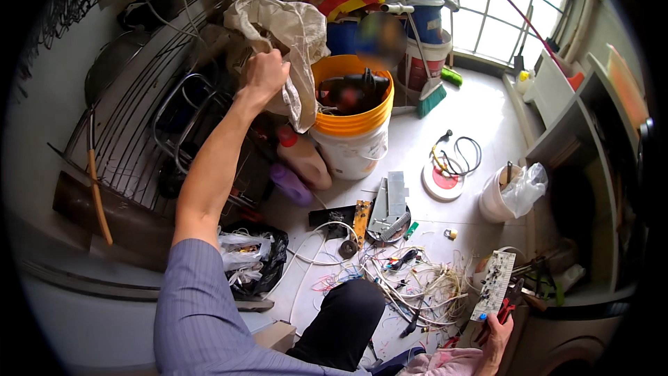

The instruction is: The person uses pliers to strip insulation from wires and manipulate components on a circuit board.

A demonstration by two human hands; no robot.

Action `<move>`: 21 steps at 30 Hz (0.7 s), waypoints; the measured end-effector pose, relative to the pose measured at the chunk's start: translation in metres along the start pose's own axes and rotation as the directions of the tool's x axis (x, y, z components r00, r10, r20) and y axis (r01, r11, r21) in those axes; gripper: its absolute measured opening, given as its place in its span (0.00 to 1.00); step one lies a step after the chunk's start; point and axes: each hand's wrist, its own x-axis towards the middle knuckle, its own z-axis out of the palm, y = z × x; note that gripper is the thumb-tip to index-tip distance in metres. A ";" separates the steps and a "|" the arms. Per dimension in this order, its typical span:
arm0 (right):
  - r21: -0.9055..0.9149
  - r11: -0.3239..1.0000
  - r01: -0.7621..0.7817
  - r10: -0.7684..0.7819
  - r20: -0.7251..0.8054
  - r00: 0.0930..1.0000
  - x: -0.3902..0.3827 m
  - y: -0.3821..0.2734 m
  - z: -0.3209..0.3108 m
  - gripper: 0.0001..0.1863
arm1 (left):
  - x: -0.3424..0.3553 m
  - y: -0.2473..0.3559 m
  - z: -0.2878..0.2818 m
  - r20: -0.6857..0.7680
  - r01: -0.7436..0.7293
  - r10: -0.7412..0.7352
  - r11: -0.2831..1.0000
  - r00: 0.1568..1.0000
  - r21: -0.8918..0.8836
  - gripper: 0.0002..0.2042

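My left hand [264, 76], arm stretched far forward, is closed on the edge of an off-white woven sack [300, 28] that hangs beside a white bucket with an orange rim [348, 143]. Dark tools or devices fill that bucket. At the lower right, my right hand [495, 338] is closed around a pale circuit board [495, 282] with dark parts on it. Red-handled pliers [513, 296] are in the same hand, next to the board. What lies inside the sack is mostly hidden.
Tangled wires [424, 285] cover the floor before my knee. Nearby are grey metal parts [391, 202], a padlock [451, 234], a pink bottle [306, 157], a purple bottle [291, 184] and a black bag [268, 257]. A wire rack [132, 139] stands left, shelves [591, 115] right.
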 end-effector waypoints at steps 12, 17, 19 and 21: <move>-0.068 0.996 0.054 -0.057 -0.038 0.998 -0.015 -0.010 -0.013 0.13 | -0.103 -0.049 -0.062 -0.401 0.144 -0.233 0.960 0.886 -0.240 0.04; -0.060 0.998 0.008 -0.010 -0.025 1.000 -0.031 -0.021 -0.018 0.12 | -0.126 -0.044 -0.093 -0.463 0.193 -0.341 0.921 0.818 -0.337 0.04; -0.054 0.999 -0.002 0.002 -0.005 1.000 -0.031 -0.019 -0.022 0.11 | -0.131 -0.046 -0.097 -0.484 0.193 -0.370 0.906 0.793 -0.378 0.04; -0.033 0.998 0.055 -0.056 -0.025 0.998 -0.032 -0.018 -0.018 0.10 | -0.135 -0.047 -0.100 -0.485 0.212 -0.377 0.909 0.789 -0.360 0.05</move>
